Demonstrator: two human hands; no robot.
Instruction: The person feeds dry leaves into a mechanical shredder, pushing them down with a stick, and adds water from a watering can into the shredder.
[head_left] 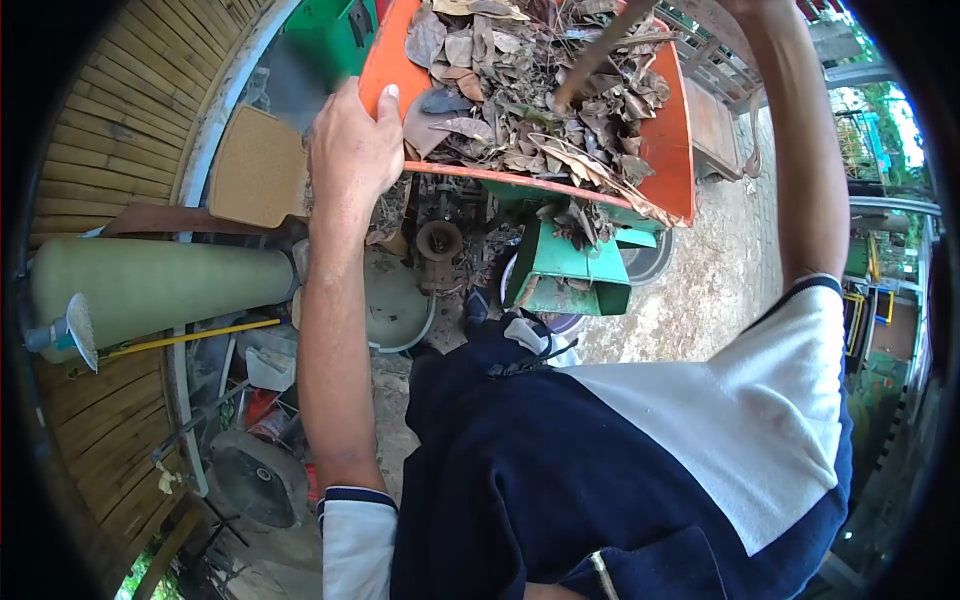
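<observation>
At the top centre of the frame, the left hand [352, 140] is clamped on the left rim of an orange bin [672, 150], thumb over the edge and fingers hidden behind the wall. The bin is tilted, and it is heaped with dry brown leaves [520, 90]; a brown stick [600, 50] pokes out of the pile. The right arm reaches up along the upper right of the frame, and the right hand passes out of view at the top edge, so its grip cannot be told. Just below the bin's lower rim sits a green hopper [570, 270], with some leaves hanging over it. At the left, a pale green cylinder [160, 285] lies on its side.
</observation>
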